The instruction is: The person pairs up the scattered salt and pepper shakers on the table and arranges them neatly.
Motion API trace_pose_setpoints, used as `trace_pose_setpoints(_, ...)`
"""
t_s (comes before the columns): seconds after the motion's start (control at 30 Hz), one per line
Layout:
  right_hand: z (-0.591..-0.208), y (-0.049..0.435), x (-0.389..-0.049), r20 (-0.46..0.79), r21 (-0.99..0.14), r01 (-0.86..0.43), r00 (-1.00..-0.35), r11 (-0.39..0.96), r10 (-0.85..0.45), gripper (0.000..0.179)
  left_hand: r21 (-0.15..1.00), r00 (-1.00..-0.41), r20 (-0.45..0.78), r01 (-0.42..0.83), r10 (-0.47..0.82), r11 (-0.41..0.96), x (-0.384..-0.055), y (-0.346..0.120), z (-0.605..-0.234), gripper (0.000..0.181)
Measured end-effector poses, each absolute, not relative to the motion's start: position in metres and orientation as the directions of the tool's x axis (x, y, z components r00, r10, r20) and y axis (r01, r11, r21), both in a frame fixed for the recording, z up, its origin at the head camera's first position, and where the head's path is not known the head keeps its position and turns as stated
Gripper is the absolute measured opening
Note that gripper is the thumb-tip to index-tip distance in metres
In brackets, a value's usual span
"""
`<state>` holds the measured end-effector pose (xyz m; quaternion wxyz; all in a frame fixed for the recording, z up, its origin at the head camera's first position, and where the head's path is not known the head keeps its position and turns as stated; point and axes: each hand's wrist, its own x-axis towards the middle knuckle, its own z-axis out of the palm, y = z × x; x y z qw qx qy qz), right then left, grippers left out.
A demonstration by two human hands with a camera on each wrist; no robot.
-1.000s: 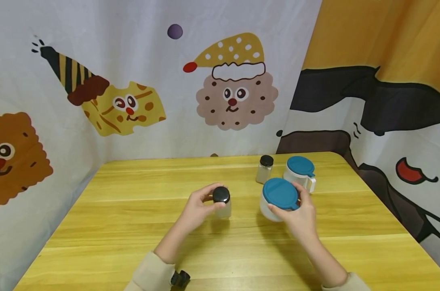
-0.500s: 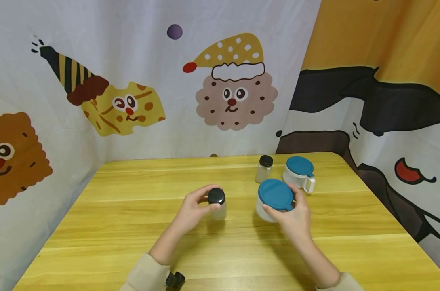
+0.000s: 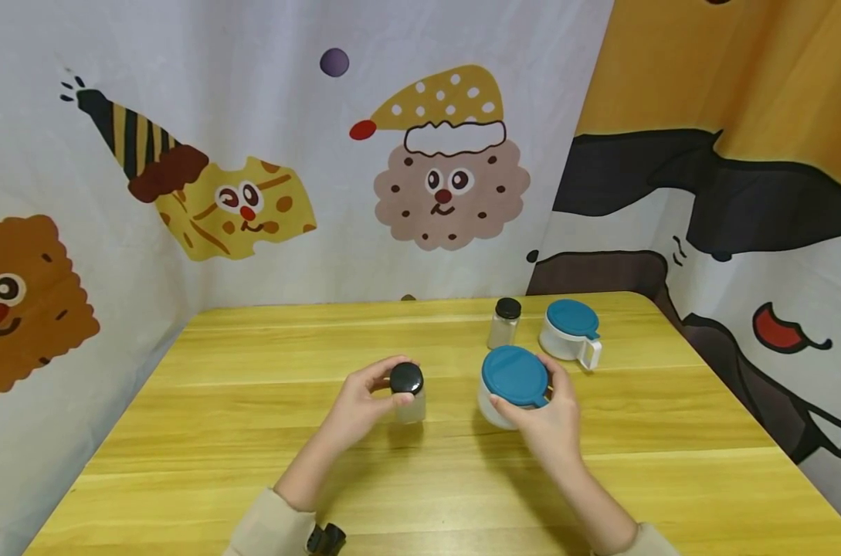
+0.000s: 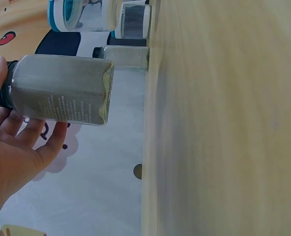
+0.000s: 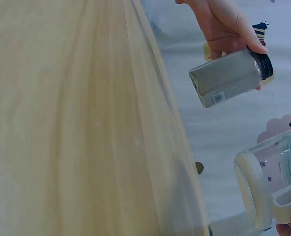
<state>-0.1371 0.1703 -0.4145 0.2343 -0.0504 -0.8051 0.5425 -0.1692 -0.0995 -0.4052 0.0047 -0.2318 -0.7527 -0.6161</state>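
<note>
Jar [image 4: 62,89], pot [image 3: 513,380] held apart, table edge [image 3: 350,306] behind

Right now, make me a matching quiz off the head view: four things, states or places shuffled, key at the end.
Things
1. Left hand
2. Right hand
3. Standing jar
4. Table

Matches
A. Yellow, wood-grained
B. Holding a blue-lidded pot
C. Just left of the far pot
D. Holding a black-lidded jar

Pairs: 1-D, 2-B, 3-C, 4-A
</note>
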Motion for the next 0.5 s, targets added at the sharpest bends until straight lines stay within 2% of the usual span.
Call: trace_pose_setpoints(0.5,-0.412,0.155,-0.134,0.319,-0.904,-0.173,-0.881,0.39,0.349,0.087,0.915,-0.871,0.317,0.385,0.374,0.12,-0.169,-0.107,-0.404,0.047)
